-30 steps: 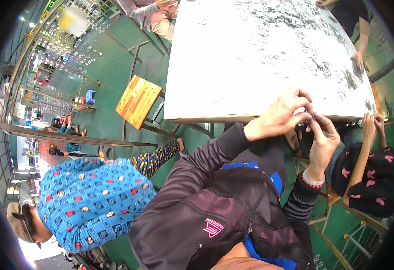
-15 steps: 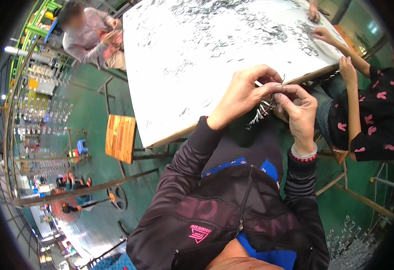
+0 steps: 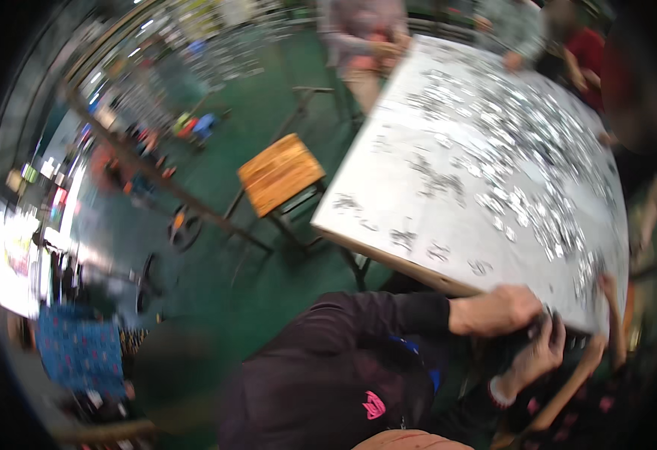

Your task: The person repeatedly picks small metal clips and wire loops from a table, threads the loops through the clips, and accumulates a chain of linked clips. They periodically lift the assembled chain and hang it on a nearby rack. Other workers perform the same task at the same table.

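Head view, grip: the left hand (image 3: 497, 310) is curled into a loose fist at the near edge of the white table (image 3: 388, 187), fingers bent inward; the right hand (image 3: 536, 352) is cupped just below it, fingertips turned up. The two hands touch or nearly touch around a small dark thing (image 3: 527, 334) pinched between them. Motion blur keeps me from telling what it is or which hand truly holds it.

Head view, where the held thing lies: at about 4 o'clock in the picture, right at the table's near edge, just under its corner.

Head view, key relation: the dark thing sits at 4 o'clock from the left hand and at 11 o'clock from the right hand, between both. Its long axis cannot be made out. Both hands are equally close.

Head view, table load: small grey-silver pieces (image 3: 516, 150) are scattered over the tabletop, thickest toward 1 to 3 o'clock; the nearest lie at 12 o'clock from the hands.

Head view, surroundings: a wooden stool (image 3: 280, 172) stands on the green floor at 10 o'clock from the hands, well apart. Other people sit at the table's far edge, around 12 o'clock.

Head view, hidden or unclear: the whole frame is smeared; the fingertips, the pieces' shape and the lower right are dim.
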Action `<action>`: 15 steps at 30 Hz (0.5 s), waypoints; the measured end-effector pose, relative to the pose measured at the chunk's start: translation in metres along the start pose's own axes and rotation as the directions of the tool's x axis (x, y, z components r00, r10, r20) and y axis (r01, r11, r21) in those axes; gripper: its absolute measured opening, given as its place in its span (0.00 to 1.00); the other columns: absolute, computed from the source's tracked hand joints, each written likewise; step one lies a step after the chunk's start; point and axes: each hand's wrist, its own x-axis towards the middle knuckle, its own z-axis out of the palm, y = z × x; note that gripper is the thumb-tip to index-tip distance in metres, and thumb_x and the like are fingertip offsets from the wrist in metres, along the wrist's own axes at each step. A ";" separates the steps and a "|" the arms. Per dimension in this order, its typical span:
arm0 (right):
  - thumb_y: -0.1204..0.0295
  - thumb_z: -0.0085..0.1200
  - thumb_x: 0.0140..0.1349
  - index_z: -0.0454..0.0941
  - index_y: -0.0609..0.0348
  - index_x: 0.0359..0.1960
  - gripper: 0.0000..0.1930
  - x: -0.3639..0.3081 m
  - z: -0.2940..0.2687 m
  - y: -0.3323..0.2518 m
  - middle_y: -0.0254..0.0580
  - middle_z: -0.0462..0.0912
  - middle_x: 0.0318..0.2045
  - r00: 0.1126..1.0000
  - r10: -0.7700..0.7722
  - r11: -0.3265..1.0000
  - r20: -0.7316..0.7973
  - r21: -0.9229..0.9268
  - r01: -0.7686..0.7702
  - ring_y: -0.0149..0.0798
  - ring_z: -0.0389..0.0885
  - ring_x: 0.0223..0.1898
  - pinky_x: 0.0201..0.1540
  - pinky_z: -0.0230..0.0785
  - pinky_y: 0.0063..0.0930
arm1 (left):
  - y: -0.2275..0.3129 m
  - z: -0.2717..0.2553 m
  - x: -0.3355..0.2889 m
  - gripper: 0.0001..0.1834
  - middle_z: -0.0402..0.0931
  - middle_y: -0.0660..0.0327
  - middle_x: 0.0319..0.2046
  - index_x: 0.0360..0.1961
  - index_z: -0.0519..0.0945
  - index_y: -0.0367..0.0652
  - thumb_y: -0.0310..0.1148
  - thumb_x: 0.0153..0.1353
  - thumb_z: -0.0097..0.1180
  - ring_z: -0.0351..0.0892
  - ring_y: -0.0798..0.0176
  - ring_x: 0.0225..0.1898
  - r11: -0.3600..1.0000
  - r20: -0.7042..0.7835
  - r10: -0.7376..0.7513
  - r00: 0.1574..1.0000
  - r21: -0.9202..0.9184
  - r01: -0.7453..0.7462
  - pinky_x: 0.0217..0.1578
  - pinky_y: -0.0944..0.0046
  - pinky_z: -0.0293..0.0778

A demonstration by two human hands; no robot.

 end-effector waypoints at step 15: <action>0.67 0.48 0.66 0.69 0.77 0.53 0.22 0.006 -0.030 0.029 0.38 0.76 0.43 0.863 -0.084 0.996 0.499 0.074 0.055 0.29 0.75 0.42 0.44 0.67 0.19 | 0.026 -0.051 0.030 0.11 0.69 0.64 0.34 0.18 0.76 0.50 0.42 0.51 0.54 0.67 0.59 0.42 0.813 0.316 0.474 0.822 0.203 -0.546 0.39 0.55 0.63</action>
